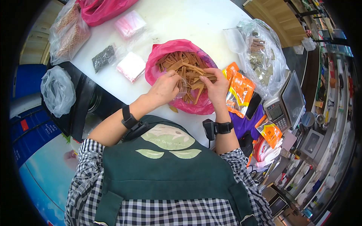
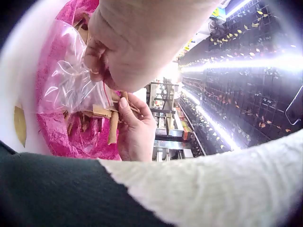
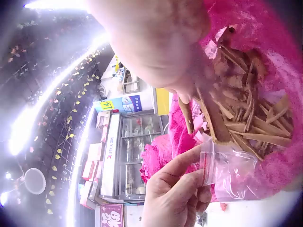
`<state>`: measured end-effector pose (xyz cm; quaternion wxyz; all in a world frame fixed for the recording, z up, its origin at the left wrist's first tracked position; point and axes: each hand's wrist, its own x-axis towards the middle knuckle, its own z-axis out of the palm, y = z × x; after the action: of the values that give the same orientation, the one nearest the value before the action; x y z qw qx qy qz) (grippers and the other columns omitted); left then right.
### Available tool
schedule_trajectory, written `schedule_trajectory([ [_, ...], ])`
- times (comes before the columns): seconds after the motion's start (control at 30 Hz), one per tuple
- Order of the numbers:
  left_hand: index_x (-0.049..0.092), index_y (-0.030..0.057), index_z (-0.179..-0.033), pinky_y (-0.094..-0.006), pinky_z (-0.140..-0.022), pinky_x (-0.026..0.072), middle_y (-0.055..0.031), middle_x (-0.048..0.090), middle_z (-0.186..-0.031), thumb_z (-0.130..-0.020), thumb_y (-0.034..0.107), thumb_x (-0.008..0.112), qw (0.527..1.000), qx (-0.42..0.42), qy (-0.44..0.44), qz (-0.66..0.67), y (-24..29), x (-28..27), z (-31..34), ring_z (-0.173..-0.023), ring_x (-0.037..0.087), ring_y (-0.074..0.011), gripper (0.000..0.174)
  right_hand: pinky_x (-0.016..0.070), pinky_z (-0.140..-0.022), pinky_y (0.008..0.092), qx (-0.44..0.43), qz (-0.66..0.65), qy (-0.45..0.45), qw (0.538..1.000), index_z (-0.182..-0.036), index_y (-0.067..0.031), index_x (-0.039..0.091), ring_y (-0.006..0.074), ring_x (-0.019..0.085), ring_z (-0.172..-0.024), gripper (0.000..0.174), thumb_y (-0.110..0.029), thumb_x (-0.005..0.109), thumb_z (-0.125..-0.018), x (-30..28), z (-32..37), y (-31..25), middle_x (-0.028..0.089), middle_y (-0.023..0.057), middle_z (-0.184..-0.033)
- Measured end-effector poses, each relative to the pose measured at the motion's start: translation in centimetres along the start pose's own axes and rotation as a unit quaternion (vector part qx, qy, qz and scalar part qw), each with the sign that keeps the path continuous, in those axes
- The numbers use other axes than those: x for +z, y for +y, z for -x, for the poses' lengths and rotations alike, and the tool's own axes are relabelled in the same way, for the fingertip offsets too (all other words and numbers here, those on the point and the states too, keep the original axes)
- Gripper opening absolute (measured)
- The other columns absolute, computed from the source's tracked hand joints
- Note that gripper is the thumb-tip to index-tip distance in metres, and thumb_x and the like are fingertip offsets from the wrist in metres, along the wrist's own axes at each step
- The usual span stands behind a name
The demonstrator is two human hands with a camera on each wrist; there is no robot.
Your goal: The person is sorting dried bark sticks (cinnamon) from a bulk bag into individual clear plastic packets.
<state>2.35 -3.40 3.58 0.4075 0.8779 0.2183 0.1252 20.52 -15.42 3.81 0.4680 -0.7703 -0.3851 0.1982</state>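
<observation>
A pink plastic bag (image 1: pixel 152 62) full of brown bark strips (image 1: pixel 179 60) lies open on the white table. My left hand (image 1: pixel 164 88) pinches a small clear zip bag (image 2: pixel 71 80) by its red-lined edge, over the bark; the same hand (image 3: pixel 175 194) shows in the right wrist view. Above the right side of the pink bag, my right hand (image 1: pixel 218 87) holds several bark pieces (image 2: pixel 113 125) between thumb and fingers, close to the clear bag's edge. Whether any bark is inside the clear bag, I cannot tell.
Small bag packs (image 1: pixel 131 67) and a dark packet (image 1: pixel 103 58) lie left of the pink bag. Orange packets (image 1: pixel 240 92), a phone (image 1: pixel 253 105), a large clear bag of dried leaves (image 1: pixel 264 60) and a scale (image 1: pixel 277 113) stand on the right.
</observation>
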Motion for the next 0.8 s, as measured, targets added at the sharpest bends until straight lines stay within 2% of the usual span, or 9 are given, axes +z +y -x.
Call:
schedule_trajectory([
  [0.1,0.063,-0.0027,-0.104,-0.0405,-0.079,0.0507,-0.0194,0.060,-0.100,-0.076,-0.001,0.055,1.000,0.002,0.016,0.002,0.1,0.2,-0.2,-0.089,0.061,-0.0367,0.029,0.0516,-0.076,0.0283,0.005,-0.082,0.026,0.996,-0.098,-0.0010,0.066,0.0184,0.066,-0.085,0.025,0.001,0.075,-0.075,-0.9,-0.2,-1.3,0.065,0.0085,-0.095],
  [0.17,0.064,-0.0024,-0.105,-0.0407,-0.077,0.0505,-0.0196,0.060,-0.098,-0.076,0.001,0.057,1.000,0.007,0.023,0.005,0.1,0.2,-0.3,-0.086,0.061,-0.0363,0.029,0.0513,-0.077,0.0257,-0.032,-0.211,-0.002,0.977,-0.100,-0.0001,0.065,0.0136,0.064,-0.088,0.025,0.004,0.074,-0.077,-1.4,-0.3,-2.2,0.065,0.0055,-0.098],
  [0.3,0.064,-0.0022,-0.106,-0.0400,-0.073,0.0503,-0.0192,0.058,-0.097,-0.075,0.004,0.060,0.999,-0.038,0.006,0.038,1.0,-0.1,-0.5,-0.084,0.060,-0.0341,0.032,0.0515,-0.077,0.0254,-0.077,-0.209,-0.030,0.974,-0.100,0.0001,0.065,0.0128,0.063,-0.088,0.025,0.005,0.073,-0.077,-1.1,0.0,-2.4,0.064,0.0049,-0.100],
  [0.37,0.062,-0.0062,-0.106,-0.0414,-0.080,0.0500,-0.0210,0.058,-0.102,-0.074,0.005,0.061,0.995,-0.082,0.000,0.052,1.5,-0.3,-0.6,-0.089,0.061,-0.0366,0.034,0.0513,-0.076,0.0252,-0.045,-0.220,-0.055,0.973,-0.100,0.0002,0.065,0.0126,0.063,-0.089,0.025,0.004,0.074,-0.077,-0.4,0.6,-2.2,0.064,0.0049,-0.100],
  [0.5,0.062,-0.0059,-0.108,-0.0405,-0.078,0.0503,-0.0201,0.058,-0.102,-0.073,0.003,0.062,0.995,-0.089,0.010,0.050,1.3,-0.5,-0.4,-0.086,0.060,-0.0356,0.036,0.0522,-0.074,0.0282,-0.080,-0.084,-0.041,0.992,-0.096,-0.0012,0.066,0.0180,0.066,-0.085,0.022,0.002,0.074,-0.076,-0.6,0.8,-2.6,0.066,0.0092,-0.097],
  [0.63,0.060,-0.0043,-0.112,-0.0400,-0.076,0.0502,-0.0190,0.058,-0.102,-0.072,0.000,0.062,0.990,-0.108,0.011,0.085,1.9,-0.4,-0.6,-0.086,0.060,-0.0350,0.040,0.0528,-0.072,0.0313,-0.060,-0.052,-0.054,0.995,-0.092,-0.0019,0.066,0.0241,0.066,-0.081,0.019,0.000,0.074,-0.075,-0.2,0.8,-3.9,0.065,0.0119,-0.093],
  [0.7,0.060,-0.0038,-0.112,-0.0400,-0.076,0.0501,-0.0189,0.058,-0.102,-0.072,0.000,0.062,0.990,-0.107,0.008,0.087,2.0,0.0,-0.7,-0.087,0.060,-0.0352,0.040,0.0527,-0.070,0.0338,-0.145,0.037,-0.015,0.989,-0.089,-0.0020,0.064,0.0286,0.065,-0.079,0.018,-0.002,0.074,-0.074,0.9,0.6,-4.5,0.064,0.0130,-0.092],
  [0.77,0.059,-0.0031,-0.112,-0.0349,-0.069,0.0497,-0.0161,0.058,-0.103,-0.070,-0.002,0.062,0.995,-0.024,0.052,0.079,1.5,0.9,-0.8,-0.082,0.060,-0.0280,0.043,0.0527,-0.069,0.0375,-0.136,0.030,-0.013,0.990,-0.091,-0.0020,0.062,0.0318,0.064,-0.081,0.021,-0.002,0.073,-0.073,1.9,0.8,-5.3,0.062,0.0136,-0.093],
  [0.8,0.059,-0.0031,-0.112,-0.0349,-0.069,0.0497,-0.0161,0.058,-0.103,-0.070,-0.002,0.062,0.995,-0.024,0.052,0.079,1.6,0.8,-0.9,-0.082,0.060,-0.0280,0.043,0.0531,-0.070,0.0370,-0.153,0.065,-0.004,0.986,-0.095,-0.0023,0.063,0.0310,0.065,-0.082,0.023,-0.001,0.073,-0.074,2.3,0.8,-5.5,0.064,0.0134,-0.095],
])
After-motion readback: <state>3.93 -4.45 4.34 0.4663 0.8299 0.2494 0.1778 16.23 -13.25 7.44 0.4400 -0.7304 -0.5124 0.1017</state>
